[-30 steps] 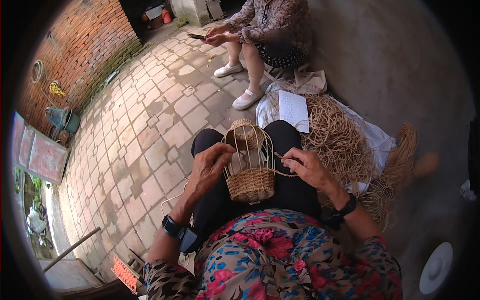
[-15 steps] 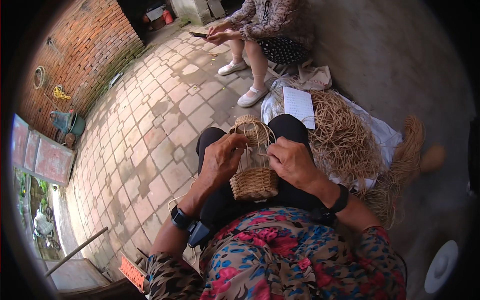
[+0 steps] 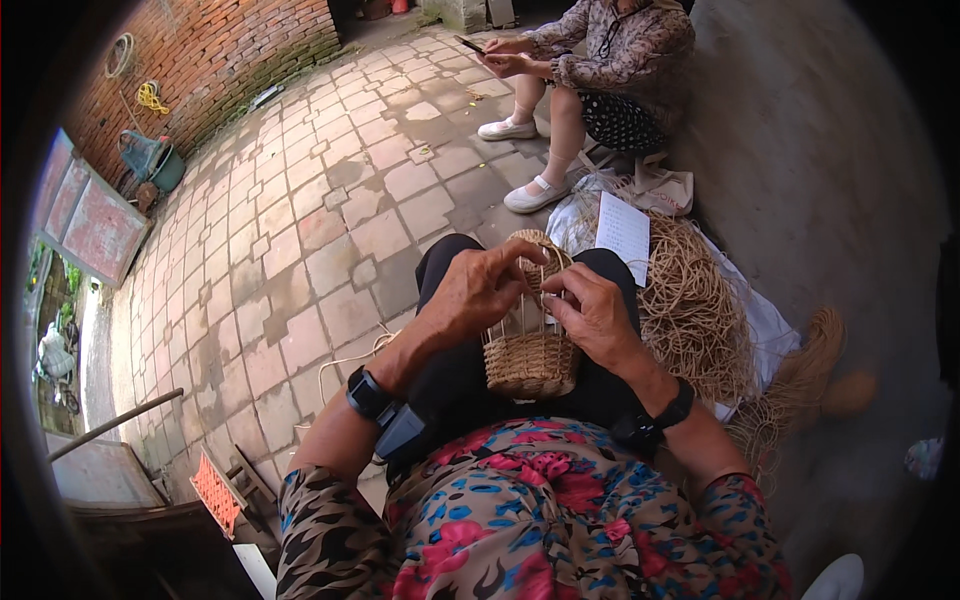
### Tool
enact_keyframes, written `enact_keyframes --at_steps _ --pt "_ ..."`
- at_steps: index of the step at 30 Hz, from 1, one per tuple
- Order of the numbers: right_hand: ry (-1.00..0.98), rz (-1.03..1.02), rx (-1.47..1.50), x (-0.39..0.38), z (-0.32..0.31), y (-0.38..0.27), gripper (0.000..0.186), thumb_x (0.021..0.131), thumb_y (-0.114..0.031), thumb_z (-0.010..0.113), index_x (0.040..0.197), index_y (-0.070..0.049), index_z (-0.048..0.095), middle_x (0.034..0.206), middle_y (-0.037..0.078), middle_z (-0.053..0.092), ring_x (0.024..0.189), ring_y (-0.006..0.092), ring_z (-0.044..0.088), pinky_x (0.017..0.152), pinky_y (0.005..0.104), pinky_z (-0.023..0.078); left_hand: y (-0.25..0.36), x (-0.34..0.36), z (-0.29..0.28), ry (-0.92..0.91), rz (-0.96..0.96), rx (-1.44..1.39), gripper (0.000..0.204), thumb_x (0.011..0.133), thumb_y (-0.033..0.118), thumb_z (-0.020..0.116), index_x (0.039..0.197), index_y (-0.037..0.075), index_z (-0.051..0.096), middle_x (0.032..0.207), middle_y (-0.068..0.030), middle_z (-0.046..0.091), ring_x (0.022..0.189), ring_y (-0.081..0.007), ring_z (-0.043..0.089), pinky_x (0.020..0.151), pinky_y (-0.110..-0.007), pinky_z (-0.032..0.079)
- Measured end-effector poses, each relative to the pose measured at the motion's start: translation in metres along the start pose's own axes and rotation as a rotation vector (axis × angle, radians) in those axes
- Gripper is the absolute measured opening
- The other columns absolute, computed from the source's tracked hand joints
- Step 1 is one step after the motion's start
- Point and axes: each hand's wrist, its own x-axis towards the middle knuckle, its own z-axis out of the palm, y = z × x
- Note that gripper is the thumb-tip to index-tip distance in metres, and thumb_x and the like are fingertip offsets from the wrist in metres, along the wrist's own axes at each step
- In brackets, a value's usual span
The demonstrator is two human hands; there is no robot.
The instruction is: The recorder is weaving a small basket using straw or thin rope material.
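A small woven basket (image 3: 530,366) of tan cord stands between my knees, its lower wall tightly woven. Thin upright strands rise from that wall to another woven band (image 3: 538,240) at the far end. My left hand (image 3: 482,292) is at the strands' upper left, its fingers bent in a pinch around one, index finger reaching right. Close beside it, my right hand (image 3: 597,312) pinches a strand on the right side between thumb and fingers. The fingertips almost meet over the gap in the basket and partly hide the strands there.
Right of my knees, a big heap of loose tan cord (image 3: 700,305) lies on a white cloth (image 3: 770,345), with a written sheet of paper (image 3: 622,238) on it. A seated person (image 3: 625,60) holds a phone (image 3: 470,46) beyond. Paving stretches left toward a brick wall (image 3: 240,50).
My hands have come closer together over the basket, the left one reaching farther across the strands. The whole view has shifted, so the surroundings sit differently in the picture.
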Motion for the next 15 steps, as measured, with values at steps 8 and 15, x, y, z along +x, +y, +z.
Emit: enact_keyframes --at_steps 8,15 --pt "-0.286 0.452 0.758 0.004 -0.008 0.012 0.016 0.095 -0.017 0.056 0.096 -0.003 0.063 0.079 0.001 0.062 0.065 0.0033 0.055 0.059 0.0182 0.046 -0.015 -0.018 -0.019 -0.072 -0.36 -0.031 0.028 0.089 0.016 0.058 0.115 0.006 0.058 0.077 -0.0043 0.066 0.063 -0.0111 0.06 0.054 -0.026 0.048" --pt "-0.201 0.545 0.774 -0.029 -0.042 0.04 0.016 0.094 -0.018 0.056 0.096 -0.003 0.062 0.072 -0.001 0.059 0.058 0.0025 0.052 0.052 0.0171 0.043 -0.032 0.003 -0.019 -0.495 -0.452 -0.335 0.031 0.087 0.012 0.051 0.114 0.003 0.063 0.089 -0.0046 0.068 0.058 -0.0108 0.06 0.05 -0.025 0.051"
